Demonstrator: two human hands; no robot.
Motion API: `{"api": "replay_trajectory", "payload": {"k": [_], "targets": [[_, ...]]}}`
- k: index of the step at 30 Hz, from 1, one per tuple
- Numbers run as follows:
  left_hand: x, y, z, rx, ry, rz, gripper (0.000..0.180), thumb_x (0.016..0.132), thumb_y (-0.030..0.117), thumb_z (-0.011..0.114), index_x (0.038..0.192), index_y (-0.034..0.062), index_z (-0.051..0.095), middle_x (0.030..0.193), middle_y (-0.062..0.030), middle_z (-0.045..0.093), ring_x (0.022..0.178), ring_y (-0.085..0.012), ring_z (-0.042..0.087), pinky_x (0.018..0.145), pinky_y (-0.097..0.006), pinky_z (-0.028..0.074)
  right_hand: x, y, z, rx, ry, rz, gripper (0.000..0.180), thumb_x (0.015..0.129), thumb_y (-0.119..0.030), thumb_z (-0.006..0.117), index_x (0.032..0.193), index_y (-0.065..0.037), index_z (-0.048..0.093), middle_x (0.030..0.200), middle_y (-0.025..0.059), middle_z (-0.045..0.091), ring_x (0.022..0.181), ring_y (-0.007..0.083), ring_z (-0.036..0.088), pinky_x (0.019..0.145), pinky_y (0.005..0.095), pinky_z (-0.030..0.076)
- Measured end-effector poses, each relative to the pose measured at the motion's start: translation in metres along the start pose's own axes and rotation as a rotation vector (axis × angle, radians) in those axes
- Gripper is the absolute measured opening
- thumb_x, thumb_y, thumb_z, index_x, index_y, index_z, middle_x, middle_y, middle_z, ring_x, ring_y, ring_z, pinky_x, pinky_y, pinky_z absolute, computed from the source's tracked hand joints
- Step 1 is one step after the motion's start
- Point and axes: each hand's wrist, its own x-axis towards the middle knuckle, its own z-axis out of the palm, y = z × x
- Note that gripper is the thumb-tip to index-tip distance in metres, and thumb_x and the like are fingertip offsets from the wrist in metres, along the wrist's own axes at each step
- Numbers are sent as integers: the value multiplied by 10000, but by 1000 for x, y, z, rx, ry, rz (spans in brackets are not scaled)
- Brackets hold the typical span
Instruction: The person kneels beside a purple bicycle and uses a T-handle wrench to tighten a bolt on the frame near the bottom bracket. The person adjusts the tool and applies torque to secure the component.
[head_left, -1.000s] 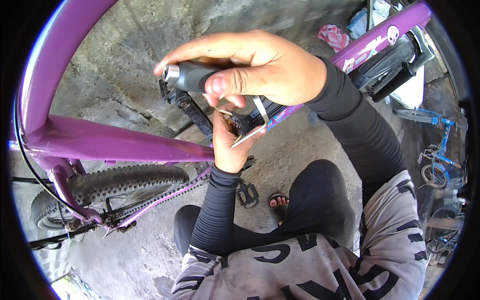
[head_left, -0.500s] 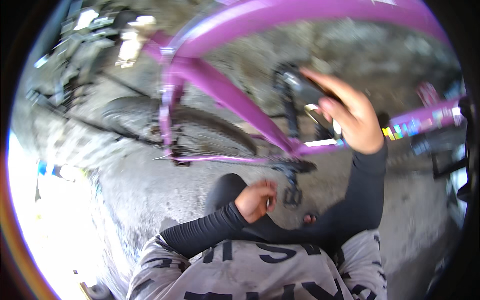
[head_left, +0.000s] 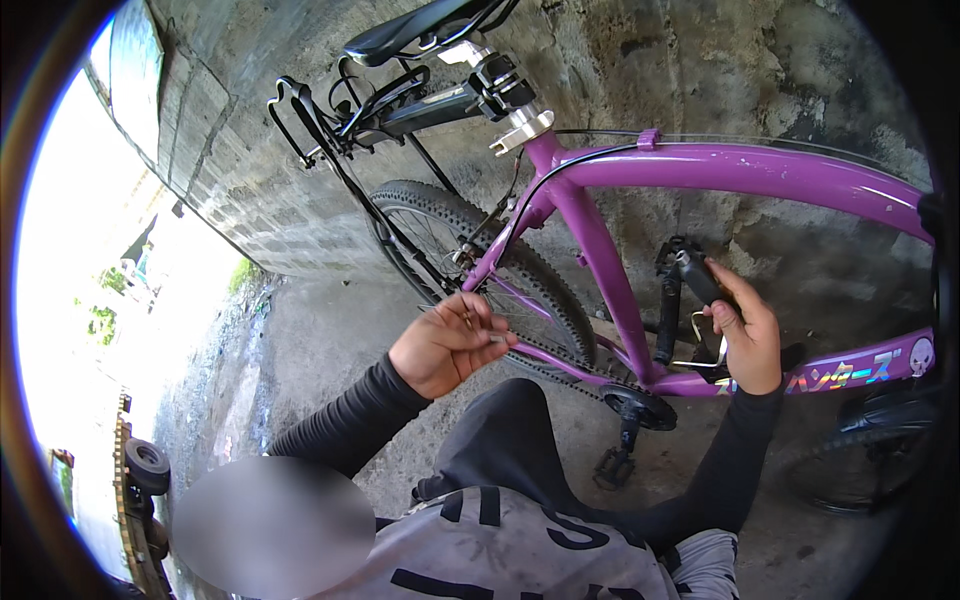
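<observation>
A purple bicycle frame (head_left: 700, 168) stretches across in front of me, its rear wheel (head_left: 545, 275) on the left. My right hand (head_left: 750, 340) grips a rounded black object (head_left: 702, 283) with a small metallic end, held over the lower tube near a wire bottle cage (head_left: 708, 348). I cannot make out exactly what the black object is. My left hand (head_left: 445, 345) pinches a small, pale metallic piece (head_left: 497, 339) between thumb and fingers, in front of the rear wheel. Below the hands are the crank and chainring (head_left: 635, 408), with a black pedal (head_left: 613, 467).
A black saddle (head_left: 415, 32) and a rear rack (head_left: 330, 130) rise at upper left. Behind the bicycle stands a rough concrete wall (head_left: 780, 70). The front wheel (head_left: 850, 480) is at the right. A cart-like thing with a small tyre (head_left: 148, 465) stands far left.
My view has shifted, so the saddle and rack now show clearly. My left hand has risen from near my knee to beside the rear wheel. The right hand still holds the black object.
</observation>
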Motion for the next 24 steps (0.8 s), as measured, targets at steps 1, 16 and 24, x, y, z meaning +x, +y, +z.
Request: {"api": "replay_trajectory", "payload": {"k": [1, 16, 24], "targets": [[-3, 8, 10, 11, 55, 57, 224, 849, -128, 460, 985, 44, 501, 977, -138, 611, 943, -272, 631, 812, -329, 549, -1, -1, 0, 20, -11, 6, 354, 907, -115, 564, 1251, -34, 548, 883, 56, 622, 645, 79, 484, 608, 233, 424], [51, -17, 116, 262, -237, 342, 242, 884, -28, 503, 1097, 78, 463, 905, -83, 524, 628, -124, 495, 505, -216, 368, -2, 13, -3, -55, 21, -93, 369, 873, -12, 555, 1242, -25, 541, 984, 70, 625, 682, 91, 507, 635, 230, 434], [65, -63, 137, 272, -338, 217, 323, 821, -127, 524, 1089, 39, 455, 979, -122, 552, 846, -243, 641, 650, -281, 544, -4, 1, -4, -7, 28, -100, 269, 881, -28, 550, 1148, -54, 580, 898, 83, 607, 689, 137, 533, 641, 269, 437]]}}
